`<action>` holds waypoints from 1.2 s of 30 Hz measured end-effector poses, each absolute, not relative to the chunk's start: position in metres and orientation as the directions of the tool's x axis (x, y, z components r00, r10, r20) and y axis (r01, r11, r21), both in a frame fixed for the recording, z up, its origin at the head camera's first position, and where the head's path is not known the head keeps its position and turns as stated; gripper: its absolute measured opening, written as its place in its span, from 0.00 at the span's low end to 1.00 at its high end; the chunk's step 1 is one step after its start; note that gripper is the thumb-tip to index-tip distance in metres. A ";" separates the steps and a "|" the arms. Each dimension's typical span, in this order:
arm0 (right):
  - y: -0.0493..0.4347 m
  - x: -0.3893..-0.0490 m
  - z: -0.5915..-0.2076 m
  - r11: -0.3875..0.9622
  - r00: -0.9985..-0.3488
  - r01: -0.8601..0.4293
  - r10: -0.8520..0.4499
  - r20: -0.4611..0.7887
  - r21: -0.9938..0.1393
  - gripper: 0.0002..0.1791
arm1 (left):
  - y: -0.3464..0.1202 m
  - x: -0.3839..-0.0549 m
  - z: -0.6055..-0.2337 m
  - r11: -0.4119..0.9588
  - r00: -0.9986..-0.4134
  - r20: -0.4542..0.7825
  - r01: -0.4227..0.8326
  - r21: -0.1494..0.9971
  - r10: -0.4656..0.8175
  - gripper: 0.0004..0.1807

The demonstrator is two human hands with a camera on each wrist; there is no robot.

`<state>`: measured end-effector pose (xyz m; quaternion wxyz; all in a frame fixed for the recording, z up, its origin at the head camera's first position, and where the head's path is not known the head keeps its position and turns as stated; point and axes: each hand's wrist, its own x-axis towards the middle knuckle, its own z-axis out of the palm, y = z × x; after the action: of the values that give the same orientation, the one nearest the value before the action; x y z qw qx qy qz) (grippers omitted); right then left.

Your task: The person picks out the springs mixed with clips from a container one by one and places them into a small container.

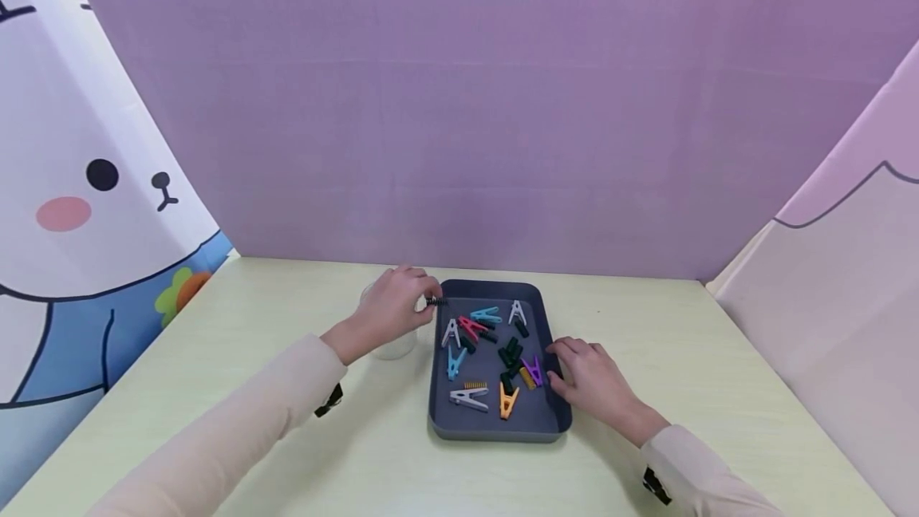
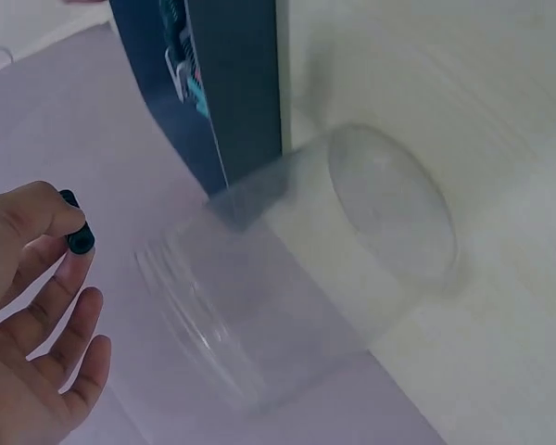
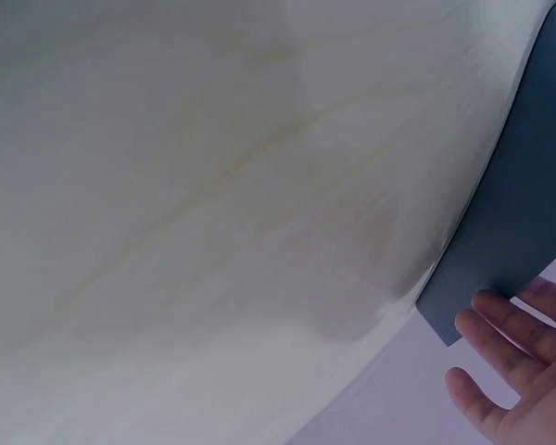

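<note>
My left hand (image 1: pixel 395 305) pinches a small black spring (image 1: pixel 435 301) between thumb and fingertips, above the tray's far left corner. In the left wrist view the spring (image 2: pixel 79 227) appears as a short dark coil, the other fingers loosely bent. Below and beside that hand stands a clear jar (image 2: pixel 296 278), partly hidden by it in the head view. My right hand (image 1: pixel 592 380) rests at the right side of the grey tray (image 1: pixel 495 428). Its fingers (image 3: pixel 505 343) lie against the outer wall in the right wrist view, holding nothing.
In the tray are several dark springs (image 1: pixel 511 353), a gold spring (image 1: pixel 527 378) and another gold spring (image 1: pixel 475 384). Scattered among them are clips: red (image 1: pixel 471 328), purple (image 1: pixel 533 370), orange (image 1: pixel 508 401), blue and grey. A purple cloth (image 1: pixel 459 142) hangs behind the table.
</note>
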<state>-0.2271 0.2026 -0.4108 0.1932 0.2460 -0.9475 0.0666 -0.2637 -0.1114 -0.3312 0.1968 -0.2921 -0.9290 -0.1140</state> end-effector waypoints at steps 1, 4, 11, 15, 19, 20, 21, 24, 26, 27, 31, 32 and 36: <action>0.203 -0.227 -0.411 0.870 -0.805 -0.491 -0.440 0.398 -0.031 0.17 | -0.115 -0.265 -0.330 0.806 -0.750 0.449 0.583 0.102 0.486 0.08; 0.202 -0.227 -0.411 0.871 -0.807 -0.490 -0.439 0.395 -0.032 0.17 | -0.126 -0.269 -0.328 0.815 -0.749 0.484 0.567 0.118 0.451 0.08; 0.201 -0.228 -0.411 0.872 -0.808 -0.488 -0.439 0.393 -0.030 0.17 | -0.148 -0.276 -0.331 0.851 -0.783 0.494 0.503 0.147 0.378 0.09; 0.200 -0.228 -0.411 0.872 -0.807 -0.488 -0.440 0.394 -0.027 0.17 | -0.154 -0.278 -0.336 0.864 -0.797 0.485 0.481 0.149 0.360 0.09; 0.199 -0.228 -0.411 0.872 -0.808 -0.488 -0.439 0.394 -0.029 0.17 | -0.158 -0.281 -0.341 0.876 -0.817 0.462 0.456 0.154 0.344 0.09; 0.199 -0.228 -0.411 0.872 -0.808 -0.488 -0.438 0.393 -0.030 0.17 | -0.158 -0.282 -0.342 0.880 -0.824 0.453 0.449 0.157 0.339 0.09; 0.199 -0.228 -0.411 0.873 -0.809 -0.487 -0.437 0.393 -0.032 0.17 | -0.159 -0.282 -0.344 0.882 -0.830 0.445 0.443 0.159 0.336 0.09; 0.198 -0.229 -0.412 0.874 -0.810 -0.485 -0.434 0.393 -0.035 0.17 | -0.160 -0.284 -0.347 0.891 -0.850 0.416 0.422 0.171 0.323 0.08; 0.198 -0.229 -0.412 0.874 -0.812 -0.484 -0.432 0.393 -0.040 0.17 | -0.160 -0.285 -0.349 0.895 -0.861 0.400 0.410 0.179 0.314 0.08; 0.198 -0.229 -0.413 0.875 -0.812 -0.483 -0.431 0.393 -0.040 0.17 | -0.160 -0.286 -0.349 0.896 -0.865 0.396 0.405 0.183 0.310 0.08; 0.198 -0.229 -0.413 0.876 -0.814 -0.481 -0.427 0.393 -0.044 0.17 | -0.159 -0.288 -0.350 0.897 -0.873 0.383 0.397 0.194 0.303 0.08; 0.198 -0.229 -0.413 0.876 -0.814 -0.481 -0.427 0.394 -0.044 0.17 | -0.159 -0.288 -0.350 0.897 -0.875 0.378 0.396 0.197 0.303 0.09; 0.198 -0.228 -0.413 0.874 -0.811 -0.484 -0.429 0.398 -0.046 0.17 | -0.158 -0.289 -0.351 0.899 -0.886 0.357 0.384 0.212 0.295 0.09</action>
<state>-0.2283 0.1981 -0.4132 0.1914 0.2405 -0.9488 0.0726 -0.2889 -0.1582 -0.3507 0.1602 -0.1767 -0.9611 -0.1395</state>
